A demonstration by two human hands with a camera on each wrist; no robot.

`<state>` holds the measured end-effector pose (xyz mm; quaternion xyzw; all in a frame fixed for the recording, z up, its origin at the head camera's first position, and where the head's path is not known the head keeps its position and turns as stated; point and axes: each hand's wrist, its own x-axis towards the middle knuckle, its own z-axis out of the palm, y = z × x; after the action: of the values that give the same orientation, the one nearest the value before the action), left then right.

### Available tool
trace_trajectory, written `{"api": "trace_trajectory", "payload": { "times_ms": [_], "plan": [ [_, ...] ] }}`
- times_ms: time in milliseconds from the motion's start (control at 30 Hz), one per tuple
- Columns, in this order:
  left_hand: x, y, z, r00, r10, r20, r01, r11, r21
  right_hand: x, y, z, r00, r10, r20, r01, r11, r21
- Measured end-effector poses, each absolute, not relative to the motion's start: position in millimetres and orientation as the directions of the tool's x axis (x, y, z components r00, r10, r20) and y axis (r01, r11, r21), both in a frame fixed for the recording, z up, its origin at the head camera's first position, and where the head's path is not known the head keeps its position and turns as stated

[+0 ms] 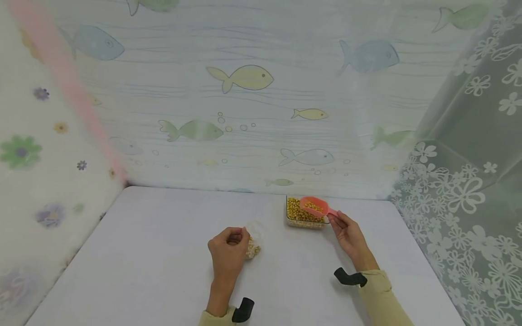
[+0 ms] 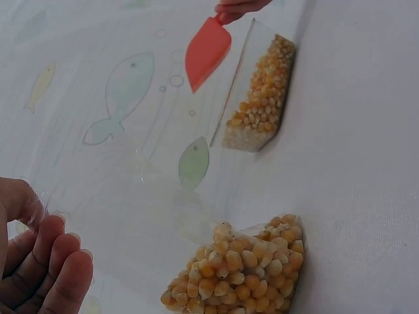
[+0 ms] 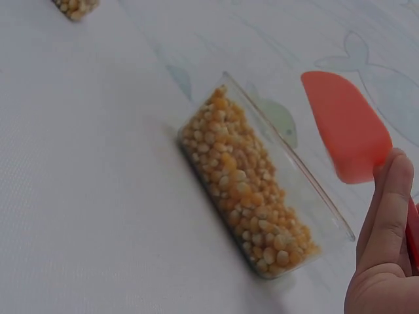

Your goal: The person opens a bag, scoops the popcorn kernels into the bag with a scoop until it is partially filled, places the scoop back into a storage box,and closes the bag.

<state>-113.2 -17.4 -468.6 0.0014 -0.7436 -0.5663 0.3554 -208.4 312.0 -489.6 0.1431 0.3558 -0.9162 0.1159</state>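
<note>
The scoop [image 1: 314, 206] is red and has yellow corn in it, and it sits in the middle right of the head view, just over the clear box [image 1: 303, 216]. The right hand [image 1: 346, 233] holds the scoop by its handle, with the fingers curled round it. In the right wrist view the scoop [image 3: 347, 127] shows at the upper right, above the far edge of the box [image 3: 249, 196], and a finger [image 3: 386, 209] comes up along its handle at the lower right. The box is see-through, long and low, and full of corn. It stands on the white table [image 1: 163, 253] close to the back wall. The left hand [image 1: 228, 251] is in the lower middle of the head view. Its fingers are curled and pinch the top of a small clear bag [image 1: 253, 242]. The bag lies on the table, touching the hand, and has corn at its bottom. In the left wrist view the bag [image 2: 242, 268] fills the lower middle, with the corn heaped in one corner, and the fingertips [image 2: 55, 275] show at the lower left, bent round the thin plastic. The bag and the box are near each other but do not touch. The wall behind the table has a fish curtain [image 1: 244, 77] across the top of the frame, and a flower curtain [image 1: 469, 190] hangs at the right side.
</note>
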Motion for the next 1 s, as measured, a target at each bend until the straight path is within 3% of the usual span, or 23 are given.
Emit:
{"api": "trace_trajectory", "payload": {
  "times_ms": [1000],
  "plan": [
    [-114.9, -15.9, -471.1, -0.758, -0.409, 0.509, 0.392, 0.338, 0.856, -191.1, 299.8, -487.8, -0.968, -0.178, -0.178, 0.252, -0.693, -0.676]
  ]
}}
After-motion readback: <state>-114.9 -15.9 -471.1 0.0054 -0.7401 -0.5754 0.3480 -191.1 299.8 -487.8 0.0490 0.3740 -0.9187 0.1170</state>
